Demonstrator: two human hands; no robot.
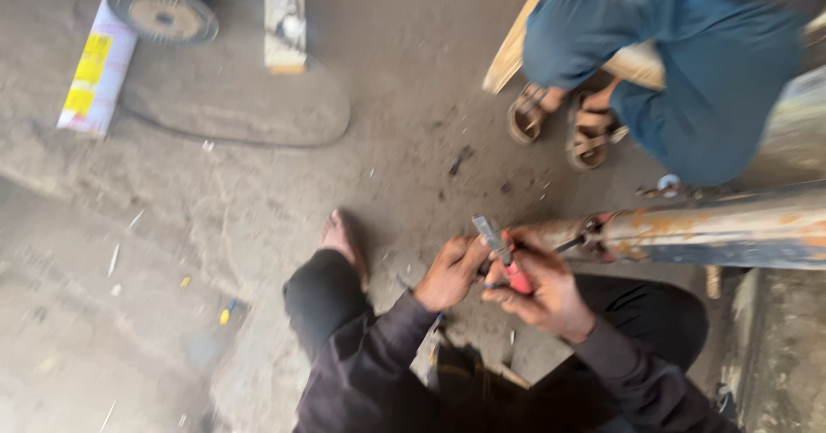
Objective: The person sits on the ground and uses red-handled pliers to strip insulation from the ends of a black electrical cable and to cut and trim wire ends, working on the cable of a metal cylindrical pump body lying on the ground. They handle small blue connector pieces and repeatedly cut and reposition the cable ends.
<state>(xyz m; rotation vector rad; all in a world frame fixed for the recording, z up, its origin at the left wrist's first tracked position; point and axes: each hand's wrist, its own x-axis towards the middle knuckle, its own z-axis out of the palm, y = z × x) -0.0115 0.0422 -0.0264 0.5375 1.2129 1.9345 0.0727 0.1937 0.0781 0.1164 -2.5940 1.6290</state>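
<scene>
Pliers (508,265) with red grips held in both hands, left (449,271) and right (542,288), beside rusty pipe (705,231).

Dusty concrete floor (258,192) carries a grinding disc (162,11) and a printed carton (96,63)

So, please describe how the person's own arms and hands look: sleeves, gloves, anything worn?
Both arms wear long dark sleeves reaching the wrists, loose and creased. The left hand and the right hand are bare: no gloves. The blur hides any rings or a watch.
</scene>
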